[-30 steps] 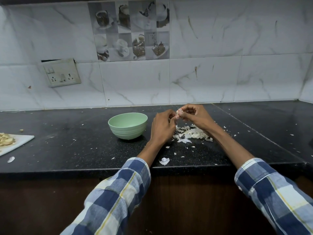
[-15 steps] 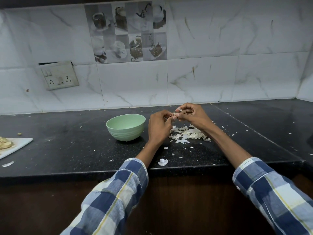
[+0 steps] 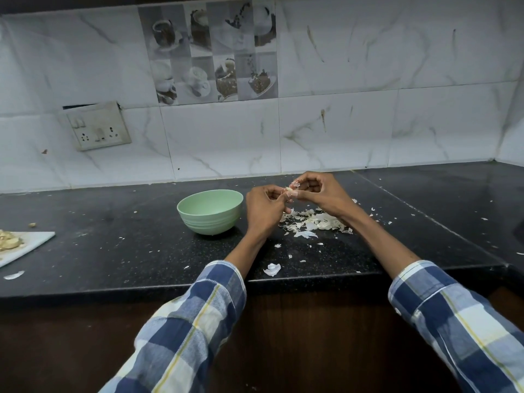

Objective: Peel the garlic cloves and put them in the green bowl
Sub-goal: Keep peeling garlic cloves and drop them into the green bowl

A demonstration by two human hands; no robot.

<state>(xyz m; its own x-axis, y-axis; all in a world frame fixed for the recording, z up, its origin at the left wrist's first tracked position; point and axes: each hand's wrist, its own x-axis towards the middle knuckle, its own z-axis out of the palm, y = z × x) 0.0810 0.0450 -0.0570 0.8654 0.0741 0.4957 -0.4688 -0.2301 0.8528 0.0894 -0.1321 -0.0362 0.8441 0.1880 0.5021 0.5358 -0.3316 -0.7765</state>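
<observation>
A garlic clove (image 3: 289, 190), partly skinned, pinched between the fingertips of the left hand (image 3: 265, 209) and the right hand (image 3: 319, 191), both curled round it above a black counter (image 3: 113, 251). Just below, a pile of papery peels (image 3: 314, 222). Just left of the left hand, the green bowl (image 3: 210, 211), upright; its contents are hidden. At far left, 1 white board (image 3: 31, 245) bearing pale pieces.

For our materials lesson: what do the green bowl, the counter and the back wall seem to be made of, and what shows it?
Green bowl: probably matte plastic or a similar composite; even pastel colour, soft sheen, moulded ridges near the base.
Counter: looks like polished black granite; fine pale speckles, faint reflections.
Back wall: glossy marble-look tiles; grey veins, straight grout lines.
</observation>
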